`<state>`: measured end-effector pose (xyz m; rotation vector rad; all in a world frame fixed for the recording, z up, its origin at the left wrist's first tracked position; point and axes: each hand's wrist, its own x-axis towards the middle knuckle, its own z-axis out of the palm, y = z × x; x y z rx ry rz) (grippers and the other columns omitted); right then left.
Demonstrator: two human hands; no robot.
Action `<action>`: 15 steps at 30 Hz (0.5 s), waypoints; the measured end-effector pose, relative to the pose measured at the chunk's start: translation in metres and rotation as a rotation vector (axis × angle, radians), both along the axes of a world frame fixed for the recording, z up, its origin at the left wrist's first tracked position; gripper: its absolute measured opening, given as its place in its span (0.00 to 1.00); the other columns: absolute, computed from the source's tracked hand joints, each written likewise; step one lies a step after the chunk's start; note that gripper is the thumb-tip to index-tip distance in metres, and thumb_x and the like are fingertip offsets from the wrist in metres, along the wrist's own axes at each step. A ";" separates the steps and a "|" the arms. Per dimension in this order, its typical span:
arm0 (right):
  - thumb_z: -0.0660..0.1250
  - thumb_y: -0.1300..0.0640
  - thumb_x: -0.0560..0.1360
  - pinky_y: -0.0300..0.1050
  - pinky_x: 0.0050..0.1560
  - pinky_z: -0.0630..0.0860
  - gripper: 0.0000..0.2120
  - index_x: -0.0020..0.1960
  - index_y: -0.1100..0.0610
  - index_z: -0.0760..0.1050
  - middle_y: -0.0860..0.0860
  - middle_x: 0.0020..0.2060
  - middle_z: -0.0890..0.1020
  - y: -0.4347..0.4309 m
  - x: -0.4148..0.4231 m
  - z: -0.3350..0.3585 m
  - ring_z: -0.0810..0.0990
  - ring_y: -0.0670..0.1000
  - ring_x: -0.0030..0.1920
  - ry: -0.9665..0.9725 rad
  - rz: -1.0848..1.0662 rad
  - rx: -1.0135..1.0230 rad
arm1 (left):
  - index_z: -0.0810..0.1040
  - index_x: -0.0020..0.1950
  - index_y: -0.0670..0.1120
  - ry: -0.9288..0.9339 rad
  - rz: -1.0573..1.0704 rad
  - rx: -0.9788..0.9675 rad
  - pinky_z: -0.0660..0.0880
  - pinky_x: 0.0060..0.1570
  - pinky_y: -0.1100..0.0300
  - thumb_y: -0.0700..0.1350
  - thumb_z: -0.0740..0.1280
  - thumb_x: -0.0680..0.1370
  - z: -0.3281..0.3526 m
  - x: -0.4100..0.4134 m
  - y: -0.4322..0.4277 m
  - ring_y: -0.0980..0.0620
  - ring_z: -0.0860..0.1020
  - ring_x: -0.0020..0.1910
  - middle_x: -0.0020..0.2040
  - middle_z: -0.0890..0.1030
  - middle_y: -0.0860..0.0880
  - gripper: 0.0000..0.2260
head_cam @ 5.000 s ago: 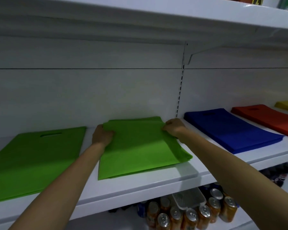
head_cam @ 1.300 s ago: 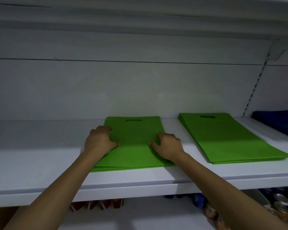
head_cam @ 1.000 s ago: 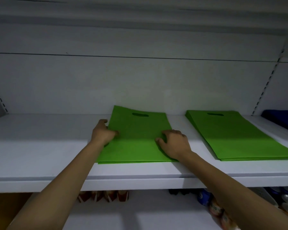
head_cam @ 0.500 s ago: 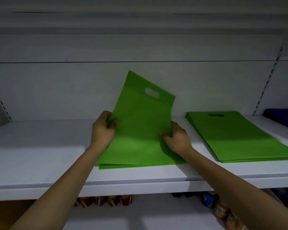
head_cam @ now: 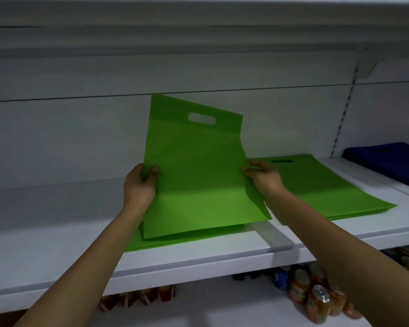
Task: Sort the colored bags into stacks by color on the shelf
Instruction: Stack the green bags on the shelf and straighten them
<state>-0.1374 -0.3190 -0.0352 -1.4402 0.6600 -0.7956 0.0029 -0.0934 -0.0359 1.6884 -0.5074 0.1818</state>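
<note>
A green bag [head_cam: 194, 175] with a cut-out handle stands tilted up off the white shelf [head_cam: 57, 237]. My left hand [head_cam: 139, 185] grips its left edge and my right hand [head_cam: 265, 178] pinches its right edge. More green bags [head_cam: 151, 244] lie flat beneath it, mostly hidden. To the right lies a second green stack [head_cam: 328, 190]. A blue stack [head_cam: 392, 164] sits at the far right.
The shelf's back wall stands close behind the raised bag, and another shelf runs overhead. A slotted upright [head_cam: 340, 123] divides the bays. Drink cans [head_cam: 316, 296] and small packs [head_cam: 137, 298] fill the level below. Bare shelf stretches to the left.
Both hands have lifted the top green bag from flat on its stack to nearly upright and moved it slightly right. The camera view shifted left from the earlier bay.
</note>
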 end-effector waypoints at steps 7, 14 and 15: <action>0.68 0.65 0.75 0.50 0.58 0.77 0.14 0.59 0.55 0.79 0.57 0.52 0.82 -0.046 -0.040 0.005 0.81 0.56 0.51 -0.016 -0.052 0.004 | 0.78 0.53 0.43 -0.007 -0.095 -0.007 0.77 0.52 0.51 0.41 0.65 0.80 0.004 -0.023 -0.054 0.44 0.80 0.50 0.50 0.81 0.44 0.05; 0.68 0.65 0.75 0.48 0.51 0.79 0.14 0.61 0.57 0.78 0.58 0.51 0.81 -0.092 -0.087 0.015 0.81 0.56 0.46 0.000 -0.118 -0.018 | 0.78 0.55 0.41 -0.001 -0.144 0.028 0.76 0.54 0.49 0.41 0.65 0.80 0.007 -0.051 -0.116 0.44 0.79 0.50 0.51 0.80 0.43 0.07; 0.67 0.65 0.76 0.45 0.47 0.80 0.14 0.60 0.57 0.78 0.57 0.50 0.81 -0.098 -0.093 0.017 0.81 0.53 0.43 -0.003 -0.117 -0.020 | 0.77 0.55 0.40 0.003 -0.154 0.027 0.77 0.54 0.49 0.41 0.64 0.80 0.007 -0.056 -0.125 0.44 0.79 0.50 0.51 0.80 0.43 0.07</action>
